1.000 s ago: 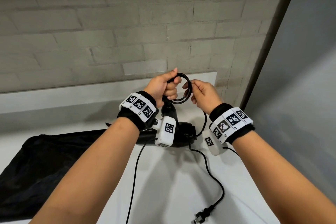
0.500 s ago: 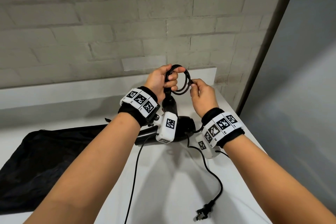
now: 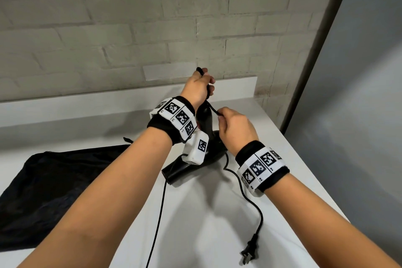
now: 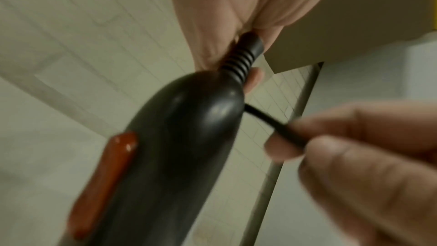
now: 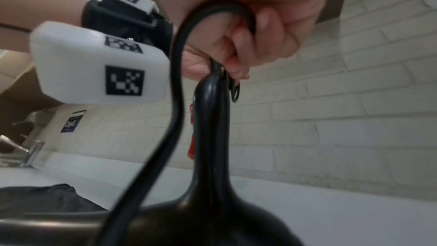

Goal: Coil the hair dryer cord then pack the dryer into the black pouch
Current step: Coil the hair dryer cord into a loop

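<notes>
Dryer (image 3: 195,159) stands on the white surface (image 3: 282,159), handle up. Left hand (image 3: 199,87) grips cord (image 3: 250,198) loops at the handle's top; right hand (image 3: 235,128) pinches the cord just beside. Black pouch (image 3: 54,191) lies left.

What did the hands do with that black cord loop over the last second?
The right hand left the loop and dropped beside the black hair dryer's upright handle, pinching a lower stretch of the black cord. The left hand rose and closed round the loop, so the ring no longer shows. The black fabric pouch and the plug stayed put.
</notes>
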`<action>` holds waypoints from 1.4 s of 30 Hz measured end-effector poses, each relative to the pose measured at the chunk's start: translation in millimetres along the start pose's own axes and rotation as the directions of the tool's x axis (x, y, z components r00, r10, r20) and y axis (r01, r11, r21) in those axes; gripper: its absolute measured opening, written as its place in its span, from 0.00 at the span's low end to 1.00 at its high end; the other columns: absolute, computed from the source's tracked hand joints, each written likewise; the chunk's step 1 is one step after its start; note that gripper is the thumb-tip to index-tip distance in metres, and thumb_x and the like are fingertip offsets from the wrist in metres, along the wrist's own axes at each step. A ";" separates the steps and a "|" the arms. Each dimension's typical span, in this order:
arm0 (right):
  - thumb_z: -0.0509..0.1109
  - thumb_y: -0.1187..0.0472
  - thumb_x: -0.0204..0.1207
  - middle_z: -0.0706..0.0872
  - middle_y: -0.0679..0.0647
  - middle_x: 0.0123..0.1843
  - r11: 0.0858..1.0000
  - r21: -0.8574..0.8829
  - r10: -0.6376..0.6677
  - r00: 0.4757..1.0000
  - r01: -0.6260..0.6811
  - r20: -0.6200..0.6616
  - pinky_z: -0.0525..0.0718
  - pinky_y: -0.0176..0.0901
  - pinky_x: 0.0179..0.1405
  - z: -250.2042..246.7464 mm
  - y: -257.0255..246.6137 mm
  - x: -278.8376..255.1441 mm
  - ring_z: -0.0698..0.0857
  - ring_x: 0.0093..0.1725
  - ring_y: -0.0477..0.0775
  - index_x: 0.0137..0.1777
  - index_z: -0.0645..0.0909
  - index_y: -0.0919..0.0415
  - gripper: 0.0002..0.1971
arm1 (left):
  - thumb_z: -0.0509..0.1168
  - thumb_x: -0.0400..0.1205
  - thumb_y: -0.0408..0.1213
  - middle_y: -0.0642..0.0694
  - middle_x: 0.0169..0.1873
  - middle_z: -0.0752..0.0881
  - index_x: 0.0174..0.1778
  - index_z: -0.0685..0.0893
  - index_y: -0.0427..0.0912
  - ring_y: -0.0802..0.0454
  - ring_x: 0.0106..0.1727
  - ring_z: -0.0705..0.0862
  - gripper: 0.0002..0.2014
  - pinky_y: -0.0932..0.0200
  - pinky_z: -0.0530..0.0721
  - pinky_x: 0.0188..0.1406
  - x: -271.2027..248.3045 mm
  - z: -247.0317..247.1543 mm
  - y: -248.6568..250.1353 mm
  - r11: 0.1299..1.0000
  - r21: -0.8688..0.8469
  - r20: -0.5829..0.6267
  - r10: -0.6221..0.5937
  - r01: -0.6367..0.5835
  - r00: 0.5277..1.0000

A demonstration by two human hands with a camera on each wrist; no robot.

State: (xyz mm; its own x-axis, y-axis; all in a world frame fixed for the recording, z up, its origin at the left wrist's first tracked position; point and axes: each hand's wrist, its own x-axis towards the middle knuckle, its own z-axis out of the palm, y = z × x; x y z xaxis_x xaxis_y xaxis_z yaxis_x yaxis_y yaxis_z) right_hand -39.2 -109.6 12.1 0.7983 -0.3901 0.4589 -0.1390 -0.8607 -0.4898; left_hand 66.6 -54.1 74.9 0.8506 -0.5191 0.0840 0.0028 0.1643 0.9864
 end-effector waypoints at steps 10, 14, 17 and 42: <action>0.63 0.60 0.70 0.88 0.52 0.35 0.881 -0.342 -0.406 0.893 0.326 -0.194 0.78 0.38 0.22 -48.6 -3.4 38.6 0.84 0.33 0.59 0.46 0.85 0.55 0.09 | 0.44 0.88 0.38 0.45 0.29 0.77 0.43 0.73 0.40 0.63 0.18 0.78 0.15 0.68 0.72 0.24 -11.1 2.7 11.8 0.889 0.440 0.294 -0.011 -0.125 0.956; 0.66 0.56 0.75 0.89 0.57 0.51 0.972 -0.119 -0.220 0.961 0.202 -0.169 0.82 0.54 0.45 -65.2 -10.6 52.4 0.84 0.51 0.62 0.59 0.80 0.55 0.13 | 0.31 0.85 0.55 0.51 0.22 0.78 0.35 0.75 0.44 0.59 0.18 0.71 0.31 0.67 0.68 0.20 -22.0 6.0 17.3 0.912 0.410 0.377 -0.139 -0.030 0.916; 0.70 0.52 0.71 0.88 0.58 0.47 0.989 0.031 -0.137 0.978 0.143 -0.157 0.82 0.55 0.48 -70.4 -2.5 65.5 0.84 0.48 0.61 0.49 0.84 0.58 0.12 | 0.27 0.83 0.58 0.53 0.09 0.71 0.37 0.80 0.38 0.62 0.10 0.59 0.39 0.67 0.57 0.13 -23.2 6.6 16.7 0.948 0.311 0.469 -0.209 0.061 0.858; 0.51 0.63 0.81 0.70 0.56 0.33 0.522 0.843 -0.013 0.987 -0.132 0.162 0.71 0.33 0.31 -24.4 3.2 63.1 0.70 0.22 0.36 0.35 0.68 0.56 0.13 | 0.43 0.84 0.39 0.55 0.09 0.64 0.28 0.72 0.38 0.58 0.09 0.60 0.21 0.67 0.73 0.18 -12.1 -17.4 11.5 0.961 -0.086 0.376 -0.212 0.262 0.902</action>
State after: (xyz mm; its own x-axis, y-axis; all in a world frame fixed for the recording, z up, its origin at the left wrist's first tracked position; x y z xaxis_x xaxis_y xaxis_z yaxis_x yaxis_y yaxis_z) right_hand -3.6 -145.0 57.6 0.8845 -0.3210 0.3386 0.3158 -0.1223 -0.9409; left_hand 65.4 -31.4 82.8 0.5691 -0.8183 -0.0804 0.2703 0.0938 0.9582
